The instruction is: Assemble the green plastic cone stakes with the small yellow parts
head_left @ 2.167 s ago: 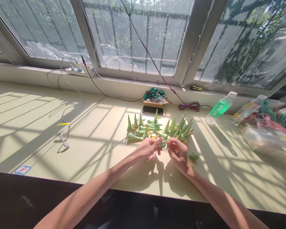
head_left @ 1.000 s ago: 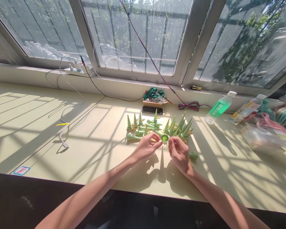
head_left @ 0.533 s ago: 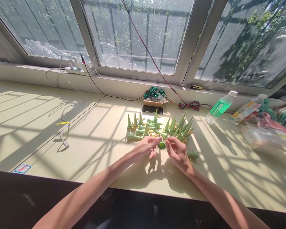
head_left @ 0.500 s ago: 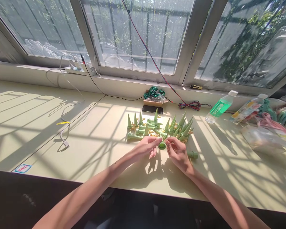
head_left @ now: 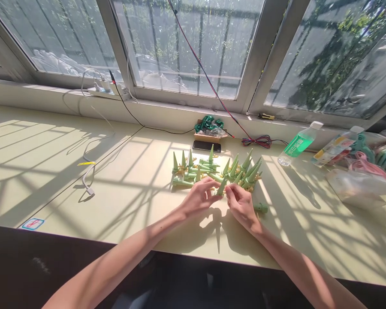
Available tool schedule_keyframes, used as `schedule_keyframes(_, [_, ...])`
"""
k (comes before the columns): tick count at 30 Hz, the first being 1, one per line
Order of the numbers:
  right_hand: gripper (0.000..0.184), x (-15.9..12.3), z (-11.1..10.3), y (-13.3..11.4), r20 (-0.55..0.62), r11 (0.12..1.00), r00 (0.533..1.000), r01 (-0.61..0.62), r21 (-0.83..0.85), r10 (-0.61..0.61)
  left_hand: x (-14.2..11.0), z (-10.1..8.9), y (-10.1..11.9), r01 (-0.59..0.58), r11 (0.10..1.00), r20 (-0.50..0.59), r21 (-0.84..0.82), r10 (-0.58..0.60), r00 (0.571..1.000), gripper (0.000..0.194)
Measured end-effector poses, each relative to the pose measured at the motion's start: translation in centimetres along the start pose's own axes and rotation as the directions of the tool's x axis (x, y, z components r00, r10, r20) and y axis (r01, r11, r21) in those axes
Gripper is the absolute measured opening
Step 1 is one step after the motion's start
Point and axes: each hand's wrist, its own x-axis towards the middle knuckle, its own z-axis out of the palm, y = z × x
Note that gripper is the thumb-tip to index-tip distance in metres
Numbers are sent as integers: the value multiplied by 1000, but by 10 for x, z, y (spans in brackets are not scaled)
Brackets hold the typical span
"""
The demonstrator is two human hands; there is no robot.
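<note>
A green plastic cone-shaped spike (head_left: 222, 186) is held point up between the fingers of my left hand (head_left: 197, 199), its wide end low by the thumb. My right hand (head_left: 242, 205) is closed in a pinch close beside the spike; what lies between its fingertips is too small to make out. Just beyond both hands sits a group of similar green spikes (head_left: 247, 160), some upright and others lying down, with small yellowish parts among them. Another green piece (head_left: 260, 208) lies to the right of my right hand.
Behind the spikes lie a black phone (head_left: 206, 146) and a small open box (head_left: 209, 136) with green material. To the right are a bottle (head_left: 299, 143), a clear plastic bag (head_left: 357, 184) and coiled cable (head_left: 260, 141). A white cable (head_left: 89, 191) lies left on the table.
The spike in my left hand has turned from showing its round open end to standing point up. My right hand stays close beside it, still pinched.
</note>
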Motion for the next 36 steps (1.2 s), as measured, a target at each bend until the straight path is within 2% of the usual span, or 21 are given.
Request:
schedule_keyframes(5, [30,0,1,5,-70,1000,997,23,1,-23,1,2,1,57,998,-39,10,-57,998,25])
schedule_keyframes(9, [28,1,2,7,-132,999,991,40,10,-38,3,4,1,171,985,-60,-35,-173,983,29])
schedule_keyframes(11, [28,1,2,7,-132,998,990,55,20,-52,4,3,0,276,953,-9,-123,-279,960,41])
schedule_keyframes(14, [27,0,2,7,-98,996,992,85,9,-84,5,1,-1,436,851,120,-292,-420,900,59])
schedule_keyframes(17, [25,-1,0,7,-26,994,994,108,-8,-108,6,-2,0,529,759,227,-380,-478,848,69])
schedule_keyframes(21, [23,-2,-2,4,34,992,992,121,-20,-120,6,-4,3,590,698,295,-405,-512,807,67])
schedule_keyframes(24, [22,-2,-3,2,37,992,992,122,-37,-121,5,-5,2,577,702,301,-418,-492,817,63])
schedule_keyframes(30, [23,-1,-1,0,41,993,992,117,-27,-116,5,-8,1,489,785,262,-380,-415,871,56])
schedule_keyframes(33, [23,0,-1,0,34,992,992,120,-33,-119,4,-7,2,435,840,192,-323,-392,900,51])
schedule_keyframes(36, [26,0,-1,-2,21,992,994,111,-65,-110,4,-4,2,304,924,69,-234,-296,953,44])
